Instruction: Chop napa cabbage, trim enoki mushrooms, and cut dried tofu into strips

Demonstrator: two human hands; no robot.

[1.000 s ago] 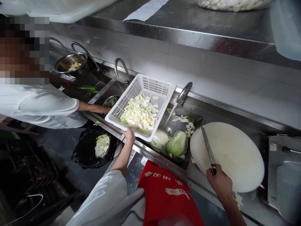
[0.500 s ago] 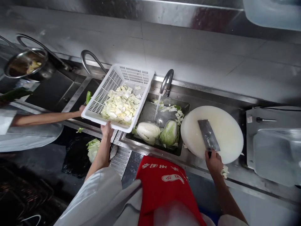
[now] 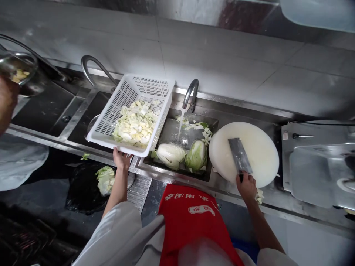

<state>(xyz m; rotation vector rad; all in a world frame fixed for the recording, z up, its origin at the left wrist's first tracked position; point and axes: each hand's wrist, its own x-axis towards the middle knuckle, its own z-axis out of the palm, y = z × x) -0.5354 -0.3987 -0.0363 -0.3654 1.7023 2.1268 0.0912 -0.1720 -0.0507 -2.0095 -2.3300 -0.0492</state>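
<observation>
White basket [image 3: 163,122] has lost the co-worker's hand [image 3: 7,101], leaving the left hand [image 3: 121,161] at its rim, grip unclear, while the right hand [image 3: 246,186] clenches a cleaver [image 3: 239,156].

White Chinese characters run across the red apron [image 3: 191,231], above a white emblem [image 3: 201,210]; neither reads clearly.

Steel pot [image 3: 35,85] with yellow pieces [image 3: 20,75] at far left, slim black-handled tool [image 3: 304,136] on metal at right
</observation>
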